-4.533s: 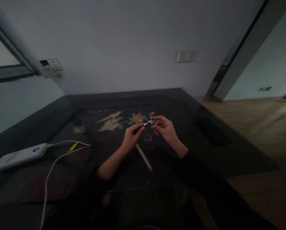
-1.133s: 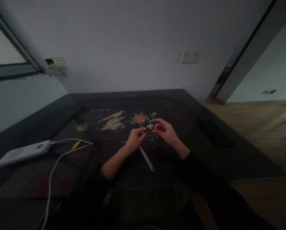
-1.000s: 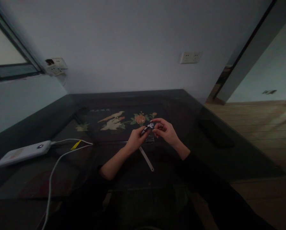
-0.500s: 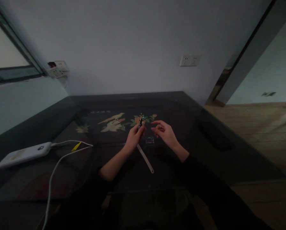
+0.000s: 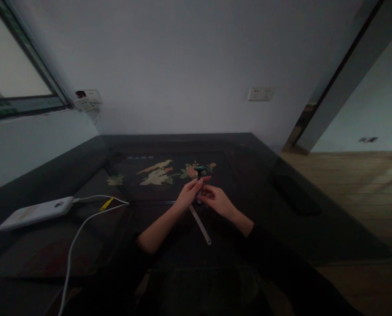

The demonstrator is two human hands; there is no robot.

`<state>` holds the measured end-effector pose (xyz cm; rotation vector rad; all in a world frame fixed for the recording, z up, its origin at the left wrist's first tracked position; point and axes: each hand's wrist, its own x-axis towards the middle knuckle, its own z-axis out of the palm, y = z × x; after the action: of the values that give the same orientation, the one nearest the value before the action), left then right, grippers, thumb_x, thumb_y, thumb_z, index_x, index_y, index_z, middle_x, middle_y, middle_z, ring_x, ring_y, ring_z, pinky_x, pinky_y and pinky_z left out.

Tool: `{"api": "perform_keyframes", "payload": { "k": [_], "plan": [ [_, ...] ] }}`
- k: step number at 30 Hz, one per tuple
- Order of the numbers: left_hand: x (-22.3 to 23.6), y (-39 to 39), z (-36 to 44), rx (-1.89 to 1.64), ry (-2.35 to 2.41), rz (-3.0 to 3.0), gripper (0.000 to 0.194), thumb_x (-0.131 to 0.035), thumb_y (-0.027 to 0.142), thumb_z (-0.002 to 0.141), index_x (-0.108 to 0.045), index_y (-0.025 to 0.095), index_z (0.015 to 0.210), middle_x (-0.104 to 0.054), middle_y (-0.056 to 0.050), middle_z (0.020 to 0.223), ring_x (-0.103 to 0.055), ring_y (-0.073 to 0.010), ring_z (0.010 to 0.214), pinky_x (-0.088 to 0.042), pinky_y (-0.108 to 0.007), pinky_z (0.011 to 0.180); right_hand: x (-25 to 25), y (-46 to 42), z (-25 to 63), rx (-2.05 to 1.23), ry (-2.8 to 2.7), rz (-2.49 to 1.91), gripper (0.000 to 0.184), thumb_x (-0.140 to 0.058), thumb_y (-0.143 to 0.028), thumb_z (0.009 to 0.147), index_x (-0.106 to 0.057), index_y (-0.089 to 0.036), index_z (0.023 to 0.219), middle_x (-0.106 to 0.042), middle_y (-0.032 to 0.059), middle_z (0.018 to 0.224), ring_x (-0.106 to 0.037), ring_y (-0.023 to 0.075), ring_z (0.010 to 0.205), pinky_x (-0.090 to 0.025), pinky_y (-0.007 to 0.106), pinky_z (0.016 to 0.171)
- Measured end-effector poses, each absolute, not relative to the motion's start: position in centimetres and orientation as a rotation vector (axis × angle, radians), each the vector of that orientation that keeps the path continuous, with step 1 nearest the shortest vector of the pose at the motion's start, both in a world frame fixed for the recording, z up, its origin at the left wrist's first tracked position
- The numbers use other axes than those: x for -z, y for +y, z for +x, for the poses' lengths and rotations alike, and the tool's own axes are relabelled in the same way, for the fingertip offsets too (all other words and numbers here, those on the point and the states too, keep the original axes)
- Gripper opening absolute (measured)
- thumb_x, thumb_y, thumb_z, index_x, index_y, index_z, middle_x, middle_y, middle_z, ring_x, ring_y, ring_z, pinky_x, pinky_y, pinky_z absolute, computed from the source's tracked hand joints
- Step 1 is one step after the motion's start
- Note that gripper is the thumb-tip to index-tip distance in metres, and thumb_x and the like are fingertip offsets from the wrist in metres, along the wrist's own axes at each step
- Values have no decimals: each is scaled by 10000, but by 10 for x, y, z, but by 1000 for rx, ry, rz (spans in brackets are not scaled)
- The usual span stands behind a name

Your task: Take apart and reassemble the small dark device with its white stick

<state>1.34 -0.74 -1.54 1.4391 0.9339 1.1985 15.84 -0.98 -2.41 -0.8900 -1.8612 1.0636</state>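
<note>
A razor with a dark green T-shaped head stands upright above the dark table, its head at the top. My left hand is closed around its handle. From the other side, my right hand has its fingers curled in at the handle's lower part, against my left fingers. Under the hands, a pale flat strip with a hole in its near end lies slantwise on the table; its far end is hidden by my left hand.
A white power bank lies on the left of the table, with a white cable bearing a yellow tag. A dark flat object lies at the right. The wall behind has sockets.
My right hand has moved left to the razor. The razor has turned from slanted to upright. A small rectangular item on the table is now hidden behind my right hand. The view has tilted slightly up.
</note>
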Motion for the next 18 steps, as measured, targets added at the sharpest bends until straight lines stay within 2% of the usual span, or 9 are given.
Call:
{"api": "perform_keyframes", "payload": {
  "k": [5, 8, 12, 18],
  "plan": [
    [15, -4, 11, -1258, 965, 1445, 419, -608, 471, 799, -686, 133, 1035, -694, -108, 1057, -625, -210, 971, -481, -305, 840, 26, -8, 160, -1237, -1736, -917, 319, -676, -444, 754, -549, -153, 784, -556, -18, 637, -508, 93, 472, -403, 211, 438],
    [16, 2, 7, -1314, 1078, 1502, 326, -644, 412, 770, -674, 134, 938, -698, -91, 987, -626, -197, 932, -479, -305, 836, 26, -7, 162, -1247, -1721, -942, 308, -675, -433, 759, -559, -151, 804, -560, -23, 624, -504, 86, 457, -388, 201, 424],
    [17, 6, 3, -1294, 1154, 1570, 261, -657, 371, 750, -657, 136, 865, -688, -60, 867, -622, -176, 841, -483, -290, 786, 25, -7, 162, -1162, -1773, -987, 296, -669, -423, 769, -559, -149, 784, -595, 1, 646, -527, 97, 488, -393, 205, 442],
    [16, 6, 3, -1261, 1158, 1569, 284, -666, 407, 721, -629, 138, 805, -646, -23, 741, -587, -149, 704, -464, -261, 663, 24, -6, 164, -1137, -1845, -982, 293, -655, -432, 773, -569, -153, 796, -600, 6, 655, -531, 109, 512, -401, 219, 470]
  ]
}}
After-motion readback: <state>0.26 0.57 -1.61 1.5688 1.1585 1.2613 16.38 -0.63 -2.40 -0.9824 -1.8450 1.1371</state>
